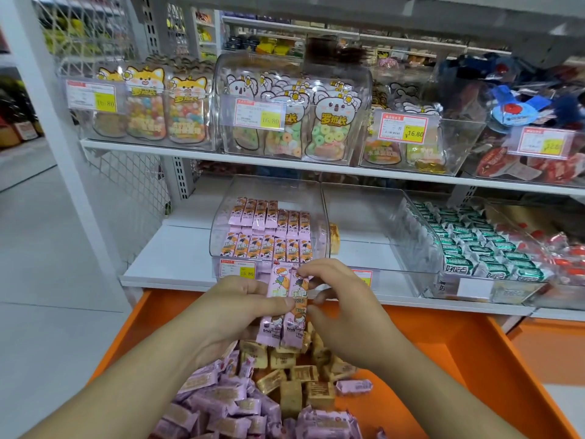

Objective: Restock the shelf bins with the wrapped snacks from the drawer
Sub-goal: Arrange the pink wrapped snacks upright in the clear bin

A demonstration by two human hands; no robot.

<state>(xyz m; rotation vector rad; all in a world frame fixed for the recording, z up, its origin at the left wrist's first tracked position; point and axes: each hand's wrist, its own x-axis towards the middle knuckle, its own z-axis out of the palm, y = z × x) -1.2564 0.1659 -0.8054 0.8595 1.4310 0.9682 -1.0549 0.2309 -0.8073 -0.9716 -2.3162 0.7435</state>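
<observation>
— Shop aisle, white metal shelving [177, 264], orange pull-out drawer [443, 350] open below the bottom shelf. Two long pink wrapped snack bars [286, 308] up over the drawer's far edge, just short of the clear plastic shelf bin [269, 223] holding two rows of the same pink bars.

— Hands?

— Left hand [234, 308] curled round the pair from the left, thumb pressed across the fronts. Right hand [335, 299] partly closed, fingertips pinching the upper right corner, squaring the two together.

— Best way in?

— Probably keep both bars flush and print-side forward, then slide them in along the bin's front edge, just behind the yellow price tag [238, 269], matching the front row. Worth tilting the tops back slightly to pass under the curved lid.

— Room to move?

— Open space along the shelf's left edge. Neighbouring clear bin [373, 229] to the right nearly bare, then a bin of green-and-white packets [468, 245]. Loose heap of lilac and tan wrapped snacks [253, 397] in the drawer's near left; bare orange floor along the right side.
</observation>
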